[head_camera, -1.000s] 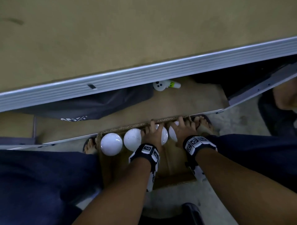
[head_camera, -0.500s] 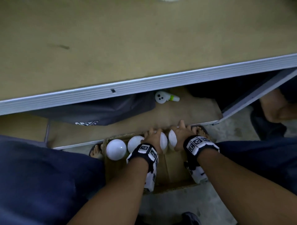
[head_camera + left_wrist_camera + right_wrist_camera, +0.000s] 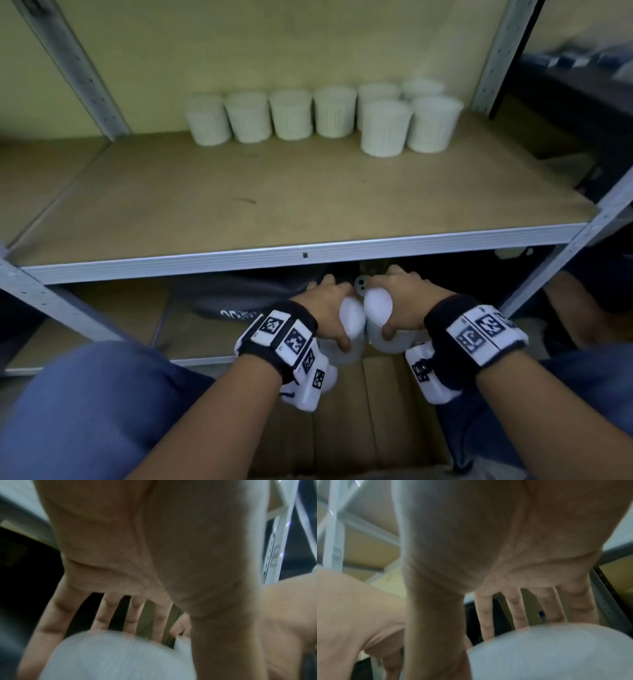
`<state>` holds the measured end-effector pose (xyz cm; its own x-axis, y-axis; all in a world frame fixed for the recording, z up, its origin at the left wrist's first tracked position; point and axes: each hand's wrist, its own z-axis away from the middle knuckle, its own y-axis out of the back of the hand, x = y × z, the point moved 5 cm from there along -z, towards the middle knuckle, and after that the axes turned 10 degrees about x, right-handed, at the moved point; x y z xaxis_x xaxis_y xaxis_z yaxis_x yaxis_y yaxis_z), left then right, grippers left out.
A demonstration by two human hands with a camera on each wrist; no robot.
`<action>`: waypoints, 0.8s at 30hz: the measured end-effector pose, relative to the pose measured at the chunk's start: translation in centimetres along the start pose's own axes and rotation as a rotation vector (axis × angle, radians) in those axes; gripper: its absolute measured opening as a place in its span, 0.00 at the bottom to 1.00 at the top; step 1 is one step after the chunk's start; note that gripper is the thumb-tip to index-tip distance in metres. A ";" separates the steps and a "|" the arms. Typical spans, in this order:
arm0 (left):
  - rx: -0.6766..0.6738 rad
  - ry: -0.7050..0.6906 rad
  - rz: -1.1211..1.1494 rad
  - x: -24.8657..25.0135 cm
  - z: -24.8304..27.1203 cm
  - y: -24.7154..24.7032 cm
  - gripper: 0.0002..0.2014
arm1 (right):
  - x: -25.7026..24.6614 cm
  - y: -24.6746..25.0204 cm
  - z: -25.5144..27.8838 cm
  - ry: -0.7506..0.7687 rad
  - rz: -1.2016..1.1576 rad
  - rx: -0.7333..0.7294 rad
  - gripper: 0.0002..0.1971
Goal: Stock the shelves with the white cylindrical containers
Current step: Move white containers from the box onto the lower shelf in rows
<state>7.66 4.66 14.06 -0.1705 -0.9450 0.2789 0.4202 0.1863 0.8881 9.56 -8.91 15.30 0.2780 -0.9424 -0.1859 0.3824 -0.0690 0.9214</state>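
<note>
Each hand holds one white cylindrical container just below the front rail of the shelf (image 3: 308, 251). My left hand (image 3: 329, 301) grips a container (image 3: 351, 320) from above, thumb down its near side. My right hand (image 3: 407, 294) grips the other container (image 3: 378, 308) the same way, and the two white lids sit side by side. The left wrist view shows spread fingers (image 3: 109, 609) over a blurred container (image 3: 116, 655). In the right wrist view a container (image 3: 556, 651) fills the lower right under the fingers (image 3: 515, 607). Several matching containers (image 3: 325, 114) stand in a row at the back of the shelf board.
A cardboard box (image 3: 359, 411) lies open below my wrists, between my blue-clad knees (image 3: 96, 404). Grey metal uprights (image 3: 78, 68) frame the shelf. A dark cloth (image 3: 239, 294) and a small white object (image 3: 360, 283) lie on the lower shelf. The front of the shelf board is bare.
Both hands have lifted their containers up out of the box toward the shelf edge. My head has tilted up, so the shelf with its row of containers has come into view.
</note>
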 end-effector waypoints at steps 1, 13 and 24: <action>0.008 -0.007 0.010 0.2 0.9 1.2 0.40 | -0.4 1.1 0.6 0.015 -0.013 0.023 0.42; 0.309 -0.080 0.132 1.9 9.8 13.4 0.39 | -3.6 13.4 7.5 0.213 -0.246 0.347 0.40; 0.749 -0.028 0.323 -1.1 9.3 17.3 0.21 | -4.1 14.8 4.4 0.209 -0.497 0.814 0.23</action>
<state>6.85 11.42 32.52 -0.1696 -0.8087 0.5632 -0.2530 0.5880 0.7682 10.25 -7.52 31.17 0.4305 -0.6730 -0.6015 -0.2055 -0.7220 0.6607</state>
